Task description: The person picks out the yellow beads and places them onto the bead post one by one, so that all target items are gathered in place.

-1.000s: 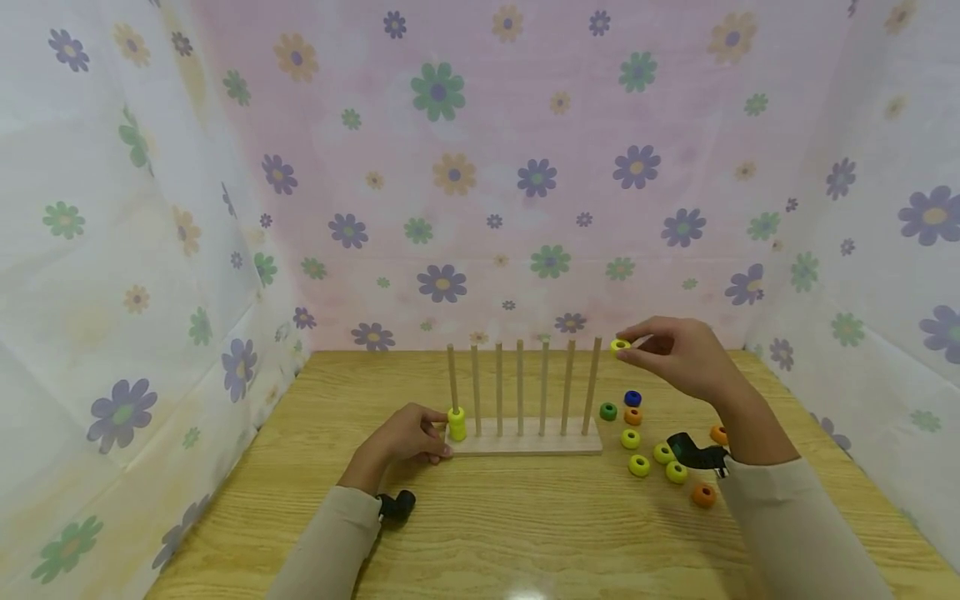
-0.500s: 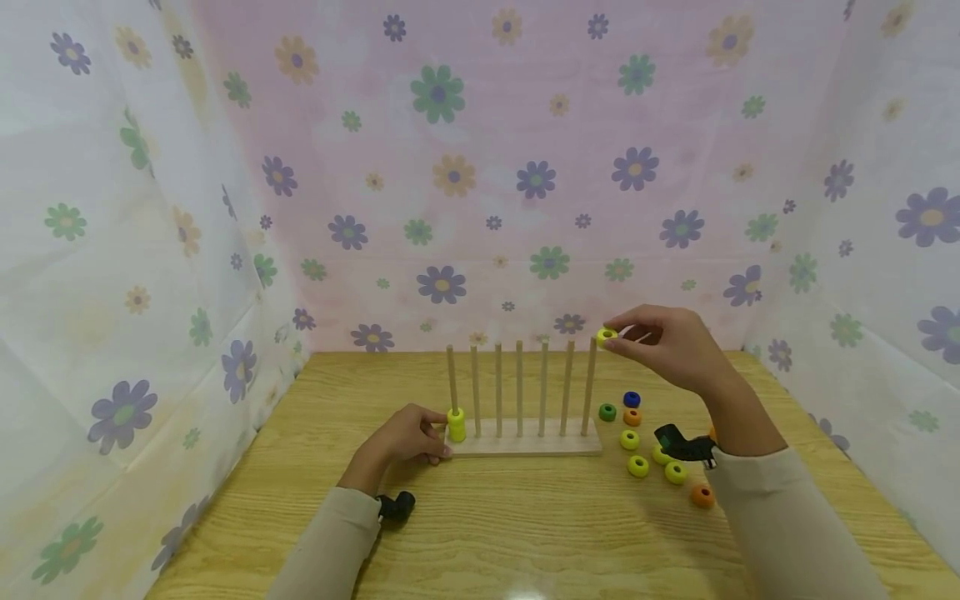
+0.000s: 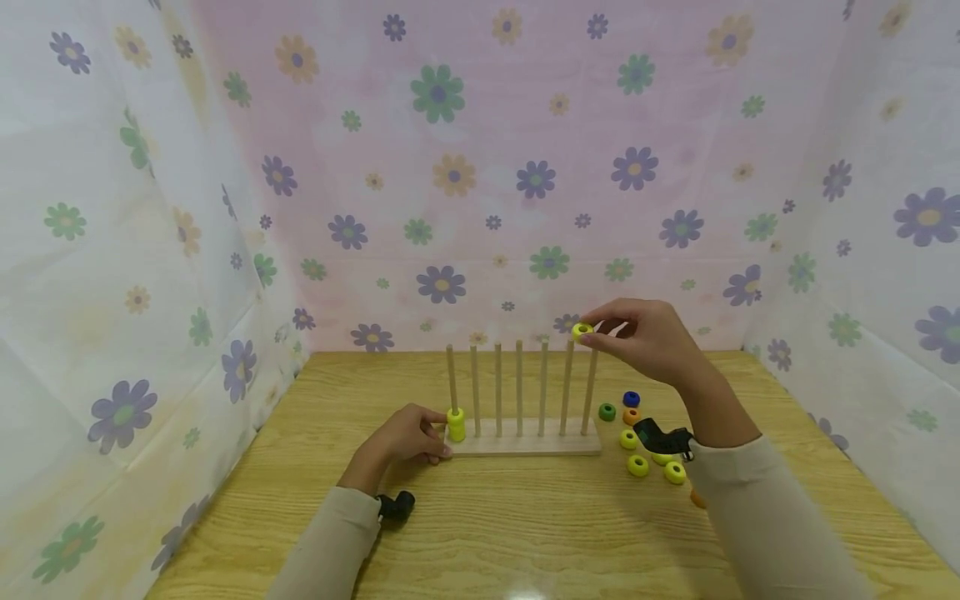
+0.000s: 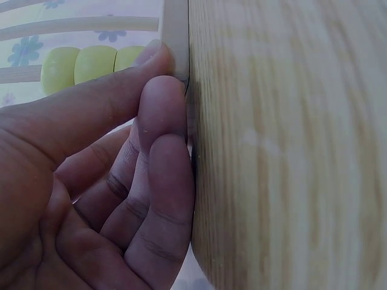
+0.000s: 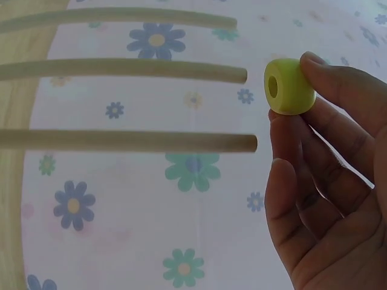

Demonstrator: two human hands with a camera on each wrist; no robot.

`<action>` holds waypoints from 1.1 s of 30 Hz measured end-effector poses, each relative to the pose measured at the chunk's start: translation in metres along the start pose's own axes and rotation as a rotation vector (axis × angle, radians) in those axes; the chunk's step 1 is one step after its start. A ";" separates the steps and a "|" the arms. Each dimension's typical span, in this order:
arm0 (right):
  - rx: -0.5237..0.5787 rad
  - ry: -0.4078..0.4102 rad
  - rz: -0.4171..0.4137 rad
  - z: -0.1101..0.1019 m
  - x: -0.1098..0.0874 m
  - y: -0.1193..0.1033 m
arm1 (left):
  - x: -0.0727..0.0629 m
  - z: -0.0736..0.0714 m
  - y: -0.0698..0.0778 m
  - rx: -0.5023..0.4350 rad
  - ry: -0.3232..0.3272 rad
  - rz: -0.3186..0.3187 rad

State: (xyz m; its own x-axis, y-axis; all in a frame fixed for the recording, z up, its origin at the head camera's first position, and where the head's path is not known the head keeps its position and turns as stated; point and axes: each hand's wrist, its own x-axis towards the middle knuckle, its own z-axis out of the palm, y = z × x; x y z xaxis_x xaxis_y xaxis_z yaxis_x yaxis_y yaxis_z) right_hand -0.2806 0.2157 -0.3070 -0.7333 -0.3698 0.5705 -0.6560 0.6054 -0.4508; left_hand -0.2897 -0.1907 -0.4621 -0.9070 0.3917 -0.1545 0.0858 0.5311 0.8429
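A wooden peg rack (image 3: 525,447) stands on the table with a row of upright pegs. Three yellow beads (image 4: 95,62) are stacked on its leftmost peg. My left hand (image 3: 408,435) pinches the left end of the rack's base, thumb over the top and curled fingers low against the table. Up at peg-top height, my right hand (image 3: 647,340) pinches another yellow bead (image 5: 291,87) between thumb and fingers. In the right wrist view the bead's hole faces the pegs, and a small gap separates it from the nearby peg tips (image 5: 242,75).
Loose beads lie right of the rack: a blue one (image 3: 632,399), a green one (image 3: 607,412), orange ones and several yellow ones (image 3: 637,466). My right forearm hangs over some of them. Flower-printed cloth (image 3: 480,150) surrounds the wooden table (image 3: 510,525) at back and sides.
My right hand has carried the yellow bead left and slightly up, from right of the rack to above the two rightmost pegs. The left hand has stayed put.
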 end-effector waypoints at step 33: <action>0.101 -0.085 0.001 0.037 0.034 -0.038 | 0.000 0.000 0.001 -0.004 0.003 -0.029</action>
State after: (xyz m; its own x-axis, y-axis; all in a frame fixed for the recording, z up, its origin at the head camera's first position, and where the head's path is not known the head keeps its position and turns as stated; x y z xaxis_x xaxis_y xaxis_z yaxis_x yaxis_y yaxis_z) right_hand -0.2869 0.1536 -0.2961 -0.7434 -0.4304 0.5120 -0.6671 0.5334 -0.5201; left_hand -0.2896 -0.1902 -0.4617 -0.9101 0.3745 -0.1772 0.0582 0.5390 0.8403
